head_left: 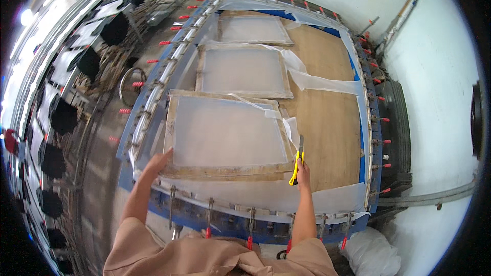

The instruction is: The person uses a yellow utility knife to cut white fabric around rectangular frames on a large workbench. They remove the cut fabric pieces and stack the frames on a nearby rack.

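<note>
In my right hand (303,171) is a yellow utility knife (295,169), its blade out and pointing away from me. It is over the right edge of the nearest mesh-covered frame (230,170). My left hand (161,160) grips the same frame near its front left corner, with part of the fingers hidden. Pale translucent mesh (227,130) is stretched across this frame. Behind it lie a middle mesh frame (245,93) and a far mesh frame (255,43). A loose strip of white mesh (290,129) curls beside the nearest frame's right edge, close to the knife.
A brown board (330,138) lies under the frames, inside a blue stretching table (371,209) lined with red-handled clamps (250,242). Another mesh strip (327,83) crosses the board. Racks with black cloth pieces (64,115) stand left; a white bag (373,253) sits at lower right, a white wall (434,97) beyond.
</note>
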Available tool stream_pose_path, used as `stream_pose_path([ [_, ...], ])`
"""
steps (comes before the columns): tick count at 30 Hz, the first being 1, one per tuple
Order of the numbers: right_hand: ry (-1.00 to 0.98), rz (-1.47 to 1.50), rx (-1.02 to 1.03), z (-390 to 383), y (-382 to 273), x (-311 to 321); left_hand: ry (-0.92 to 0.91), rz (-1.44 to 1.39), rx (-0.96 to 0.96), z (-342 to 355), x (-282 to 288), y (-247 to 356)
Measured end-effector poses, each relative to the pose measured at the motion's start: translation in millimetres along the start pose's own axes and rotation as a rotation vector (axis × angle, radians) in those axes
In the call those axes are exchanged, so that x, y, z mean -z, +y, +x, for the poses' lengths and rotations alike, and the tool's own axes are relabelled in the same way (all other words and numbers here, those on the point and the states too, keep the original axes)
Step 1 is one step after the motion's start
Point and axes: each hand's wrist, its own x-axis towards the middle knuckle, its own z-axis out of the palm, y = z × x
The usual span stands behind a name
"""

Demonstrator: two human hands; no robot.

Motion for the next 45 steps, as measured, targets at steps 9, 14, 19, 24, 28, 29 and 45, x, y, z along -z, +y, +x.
stream_pose_path([
  [9, -0.158, 0.283, -0.147, -145.3, -26.9, -47.1, 0.100, -0.206, -0.016, -252.9, 115.1, -59.1],
  [14, -0.575, 0.321, -0.188, -209.6, -50.8, -103.2, 0.337, -0.176, 0.066, -377.3, 154.2, -166.9],
  [19, -0.723, 0.330, 0.130, -253.3, -100.4, -199.9, 0.611, -0.531, 0.065, -467.0, 135.2, -281.6],
  [24, -0.825, 0.177, 0.273, -309.1, -142.2, -326.1, 0.829, -0.965, 0.035, -508.4, 127.8, -406.8],
  [28, -0.968, 0.056, 0.483, -393.2, -131.2, -436.7, 1.073, -1.102, 0.173, -534.5, 145.1, -493.6],
  [29, -1.014, 0.027, 0.541, -414.0, -125.5, -461.7, 1.112, -1.060, 0.310, -543.1, 151.8, -513.6],
  [45, -1.300, -0.437, 0.226, -672.1, 12.6, -758.9, 2.389, -1.599, 0.518, -626.2, 193.8, -778.9],
])
